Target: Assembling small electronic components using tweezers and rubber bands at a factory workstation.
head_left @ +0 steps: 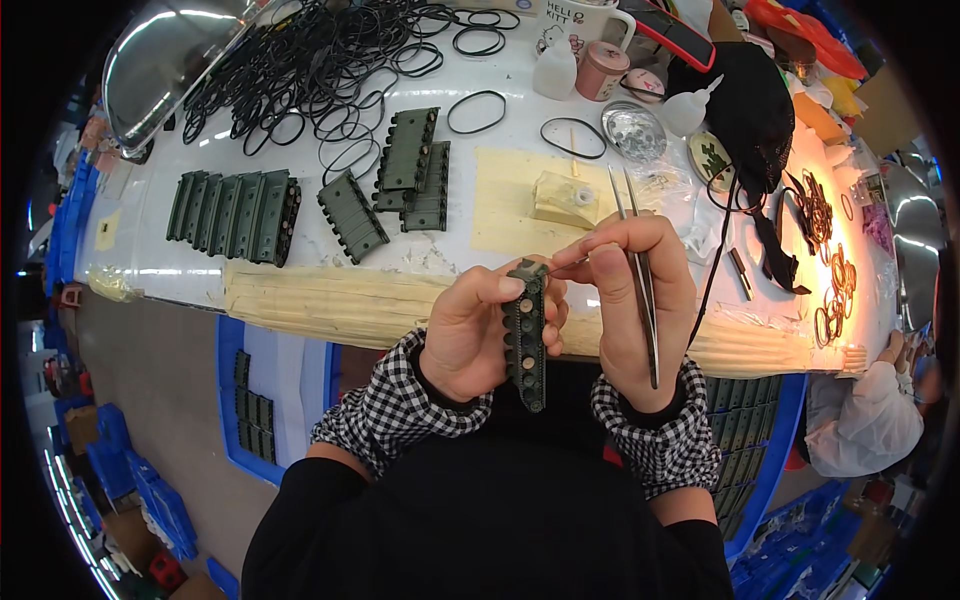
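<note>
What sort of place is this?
Probably a small-parts assembly workshop: matching dark green parts lined up on the worktable, metal tweezers in the right hand, and a blue tray holding more green pieces.

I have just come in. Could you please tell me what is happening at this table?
A person holds a dark green toothed piece in the left hand. The right hand holds metal tweezers and pinches a thin item, too small to identify, at the piece's far end. Similar green pieces lie on the table near a heap of black bands.
</note>
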`<state>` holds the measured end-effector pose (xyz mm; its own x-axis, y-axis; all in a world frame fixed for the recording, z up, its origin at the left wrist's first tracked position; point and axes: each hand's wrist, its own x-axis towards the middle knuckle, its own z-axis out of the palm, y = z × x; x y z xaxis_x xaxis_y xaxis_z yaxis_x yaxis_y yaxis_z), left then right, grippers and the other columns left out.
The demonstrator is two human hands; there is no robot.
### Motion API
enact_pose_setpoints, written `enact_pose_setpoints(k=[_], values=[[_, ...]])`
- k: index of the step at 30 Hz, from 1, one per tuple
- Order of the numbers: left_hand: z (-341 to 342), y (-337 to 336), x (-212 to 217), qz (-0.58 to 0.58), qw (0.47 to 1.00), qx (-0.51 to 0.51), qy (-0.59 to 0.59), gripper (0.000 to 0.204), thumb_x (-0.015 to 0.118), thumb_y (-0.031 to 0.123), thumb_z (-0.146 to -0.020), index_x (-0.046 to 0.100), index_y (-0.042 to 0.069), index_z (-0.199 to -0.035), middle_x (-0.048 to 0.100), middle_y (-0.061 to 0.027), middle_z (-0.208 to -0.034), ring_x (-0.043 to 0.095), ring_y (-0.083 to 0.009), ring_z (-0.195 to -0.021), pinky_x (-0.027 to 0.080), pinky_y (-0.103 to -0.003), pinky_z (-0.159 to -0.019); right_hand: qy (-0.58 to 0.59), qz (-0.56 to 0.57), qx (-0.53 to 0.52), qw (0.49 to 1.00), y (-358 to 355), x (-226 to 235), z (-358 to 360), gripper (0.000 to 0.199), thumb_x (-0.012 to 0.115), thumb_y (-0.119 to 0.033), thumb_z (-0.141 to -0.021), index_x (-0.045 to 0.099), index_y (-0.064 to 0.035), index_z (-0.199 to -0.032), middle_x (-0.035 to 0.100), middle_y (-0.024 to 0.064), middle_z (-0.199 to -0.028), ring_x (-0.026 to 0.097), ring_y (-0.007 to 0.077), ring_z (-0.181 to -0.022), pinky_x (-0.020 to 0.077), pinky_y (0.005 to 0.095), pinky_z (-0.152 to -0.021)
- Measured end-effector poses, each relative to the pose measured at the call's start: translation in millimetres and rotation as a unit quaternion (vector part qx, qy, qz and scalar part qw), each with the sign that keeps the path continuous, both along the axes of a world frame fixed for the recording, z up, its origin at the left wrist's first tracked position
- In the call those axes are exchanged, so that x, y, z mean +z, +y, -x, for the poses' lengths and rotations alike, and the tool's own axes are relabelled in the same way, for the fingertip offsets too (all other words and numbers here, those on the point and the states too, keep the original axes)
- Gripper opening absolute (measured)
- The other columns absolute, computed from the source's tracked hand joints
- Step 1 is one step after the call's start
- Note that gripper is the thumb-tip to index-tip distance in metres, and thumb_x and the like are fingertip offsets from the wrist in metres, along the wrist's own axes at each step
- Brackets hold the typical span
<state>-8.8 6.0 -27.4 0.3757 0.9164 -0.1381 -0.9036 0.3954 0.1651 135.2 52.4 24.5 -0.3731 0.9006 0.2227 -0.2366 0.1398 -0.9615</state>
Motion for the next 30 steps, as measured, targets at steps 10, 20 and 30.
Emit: enact_pose_setpoints(k=[10, 20, 30], values=[[2.3, 3.9, 3.4, -0.025, 0.999, 0.003, 0.021, 0.019, 0.055, 0.023, -0.082, 0.044, 0.008, -0.085, 0.050, -0.0042, -0.079, 0.054, -0.0180, -0.072, 0.049, -0.033, -0.068, -0.226, -0.334, -0.275, 0.872, 57.2, -27.5, -6.9, 0.006, 0.064, -0.001, -0.085, 0.059, -0.0011, -0.086, 0.058, 0.0088, -0.079, 0.057, 0.0204, -0.071, 0.0450, 0.0307, -0.063], [2.8, 2.9, 0.8, -0.023, 1.000, 0.013, 0.011, 0.022, 0.056, 0.024, -0.081, 0.047, 0.006, -0.090, 0.050, -0.0045, -0.080, 0.054, -0.0181, -0.071, 0.049, -0.033, -0.067, -0.135, -0.249, -0.155, 0.946, 22.4, -11.0, -4.8, 0.006, 0.059, -0.003, -0.091, 0.055, -0.0001, -0.094, 0.055, 0.0087, -0.082, 0.060, 0.0181, -0.077, 0.0471, 0.0269, -0.068], [1.0, 1.8, -3.7, -0.032, 0.999, 0.001, -0.028, 0.035, 0.055, 0.021, -0.082, 0.057, 0.003, -0.111, 0.057, -0.0090, -0.088, 0.057, -0.0212, -0.077, 0.051, -0.036, -0.071, -0.015, -0.069, 0.011, 0.997, 7.9, -4.8, 1.7, 0.014, 0.047, -0.013, -0.100, 0.045, 0.0012, -0.099, 0.052, 0.0095, -0.091, 0.062, 0.0094, -0.068, 0.0533, 0.0186, -0.053]])
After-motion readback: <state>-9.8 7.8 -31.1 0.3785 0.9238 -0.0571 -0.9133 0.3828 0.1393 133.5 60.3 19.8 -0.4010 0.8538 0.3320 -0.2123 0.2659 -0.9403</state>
